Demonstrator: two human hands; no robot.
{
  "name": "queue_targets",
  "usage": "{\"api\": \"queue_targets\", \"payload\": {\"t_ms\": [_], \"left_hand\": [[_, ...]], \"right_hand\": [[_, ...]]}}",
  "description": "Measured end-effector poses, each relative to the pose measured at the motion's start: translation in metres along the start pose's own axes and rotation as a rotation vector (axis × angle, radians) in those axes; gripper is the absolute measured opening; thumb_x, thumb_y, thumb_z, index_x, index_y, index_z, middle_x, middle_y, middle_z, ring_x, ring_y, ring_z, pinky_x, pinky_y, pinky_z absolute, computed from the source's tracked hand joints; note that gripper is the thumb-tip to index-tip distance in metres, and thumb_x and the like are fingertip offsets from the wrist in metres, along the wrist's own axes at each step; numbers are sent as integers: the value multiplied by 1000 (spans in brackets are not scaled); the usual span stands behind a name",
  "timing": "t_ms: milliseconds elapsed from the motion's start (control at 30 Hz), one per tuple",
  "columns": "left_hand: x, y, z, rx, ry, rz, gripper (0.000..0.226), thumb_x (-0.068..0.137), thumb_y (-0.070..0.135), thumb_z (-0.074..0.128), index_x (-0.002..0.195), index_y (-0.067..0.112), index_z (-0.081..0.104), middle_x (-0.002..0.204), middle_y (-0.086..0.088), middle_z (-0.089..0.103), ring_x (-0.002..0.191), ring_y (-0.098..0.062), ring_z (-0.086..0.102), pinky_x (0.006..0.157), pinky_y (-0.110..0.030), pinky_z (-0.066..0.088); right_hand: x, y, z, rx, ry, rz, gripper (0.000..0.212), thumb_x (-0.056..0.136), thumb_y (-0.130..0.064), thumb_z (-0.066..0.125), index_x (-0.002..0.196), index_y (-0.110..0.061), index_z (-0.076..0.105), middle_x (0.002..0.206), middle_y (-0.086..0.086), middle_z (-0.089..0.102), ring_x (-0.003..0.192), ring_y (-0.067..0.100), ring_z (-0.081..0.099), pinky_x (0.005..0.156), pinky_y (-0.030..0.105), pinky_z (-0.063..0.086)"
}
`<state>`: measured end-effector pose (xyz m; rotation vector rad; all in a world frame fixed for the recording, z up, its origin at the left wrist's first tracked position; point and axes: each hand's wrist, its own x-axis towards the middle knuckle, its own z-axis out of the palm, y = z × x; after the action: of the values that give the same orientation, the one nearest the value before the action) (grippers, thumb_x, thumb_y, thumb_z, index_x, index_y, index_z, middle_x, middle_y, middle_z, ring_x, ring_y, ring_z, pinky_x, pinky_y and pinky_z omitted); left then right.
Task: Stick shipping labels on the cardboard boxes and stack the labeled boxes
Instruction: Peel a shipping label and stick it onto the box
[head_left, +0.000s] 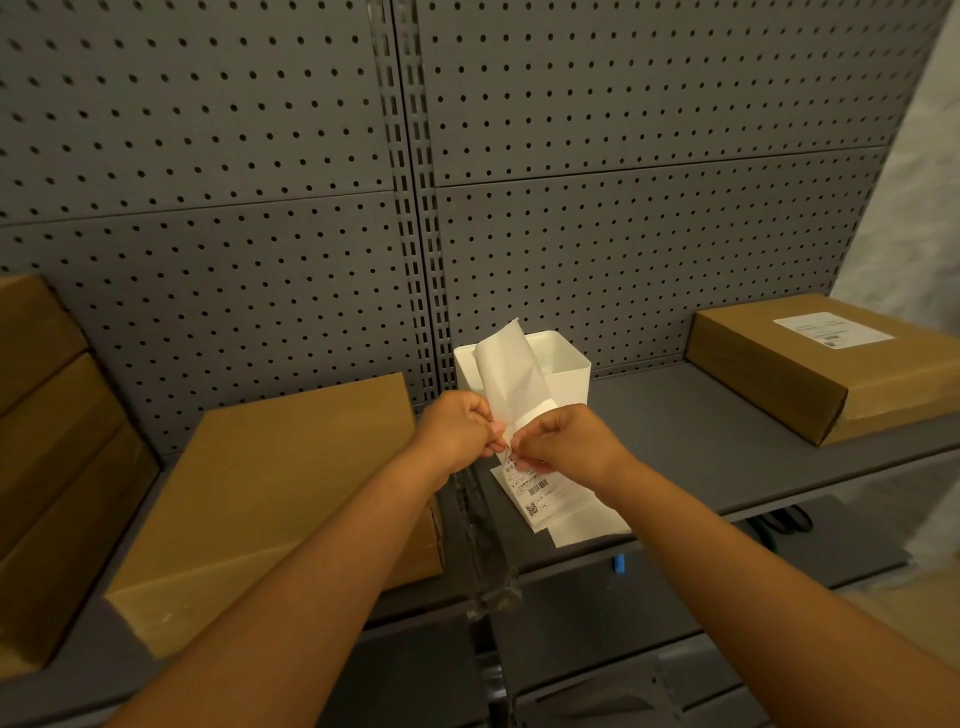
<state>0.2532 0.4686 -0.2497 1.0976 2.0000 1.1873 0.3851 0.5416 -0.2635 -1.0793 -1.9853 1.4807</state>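
Left hand (460, 426) and right hand (563, 441) together, both pinching the label sheet (511, 374) between them.

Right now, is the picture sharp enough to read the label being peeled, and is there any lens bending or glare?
Head view: the label under the hands shows a barcode and QR code, but its text is too small to read; wide-angle bending curves the pegboard seams and shelf edge; lighting is dim and even, no glare; frame edges look soft.

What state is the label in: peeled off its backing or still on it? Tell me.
Partly peeled. The left hand and the right hand pinch the label and its backing paper apart; the backing curls upward, the printed part hangs below.
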Motion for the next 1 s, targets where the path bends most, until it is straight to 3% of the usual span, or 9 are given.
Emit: {"api": "queue_targets", "payload": {"t_ms": [100, 200, 333, 633, 733, 867, 1000], "left_hand": [[0, 1, 0, 0, 2, 1, 5, 90, 0, 59, 95, 1, 61, 84, -14, 69, 69, -15, 65, 73, -27, 55], [2, 1, 2, 0, -2, 2, 5, 89, 0, 61, 89, 6, 60, 85, -14, 69, 70, -16, 66, 75, -29, 56], [2, -1, 3, 1, -5, 4, 9, 88, 1, 63, 96, 2, 61, 86, -15, 70, 70, -16, 67, 71, -27, 57], [3, 4, 0, 5, -13, 29, 5, 91, 1, 57, 91, 7, 58, 79, -9, 68, 72, -15, 66, 72, -27, 56], [6, 2, -1, 54, 40, 20, 5, 91, 2, 58, 89, 7, 58, 83, -12, 68, 74, -18, 66, 67, -26, 55], [13, -4, -6, 179, 132, 13, 10, 87, 7, 64, 96, 3, 60, 84, -9, 69, 71, -16, 66, 78, -35, 57], [16, -6, -13, 279, 173, 25, 10, 82, 9, 68, 87, 11, 59, 90, -10, 70, 86, -25, 67, 83, -44, 56]], "right_hand": [[2, 0, 1, 1, -2, 7, 12, 80, -10, 73, 88, -1, 74, 87, 17, 73, 75, 20, 69, 79, 31, 59], [3, 1, 0, 11, -1, 12, 15, 79, -15, 75, 87, -2, 74, 85, 14, 73, 71, 16, 69, 76, 28, 59], [3, 2, 0, -26, 18, 9, 13, 79, -14, 74, 85, -2, 74, 84, 13, 73, 72, 17, 69, 73, 25, 58], [2, -1, -6, 54, -5, 33, 15, 84, -5, 67, 93, 5, 71, 89, 19, 72, 67, 15, 67, 69, 22, 58], [3, -1, -9, 50, -10, 54, 13, 85, -6, 64, 92, 3, 71, 88, 16, 73, 73, 18, 69, 74, 27, 59], [2, 0, -17, 34, -31, 95, 12, 88, -10, 63, 92, 0, 69, 89, 11, 74, 74, 17, 68, 71, 26, 58], [0, 7, -29, 56, -35, 145, 6, 91, -11, 60, 92, -6, 63, 91, 9, 72, 75, 17, 68, 73, 29, 57]]}}
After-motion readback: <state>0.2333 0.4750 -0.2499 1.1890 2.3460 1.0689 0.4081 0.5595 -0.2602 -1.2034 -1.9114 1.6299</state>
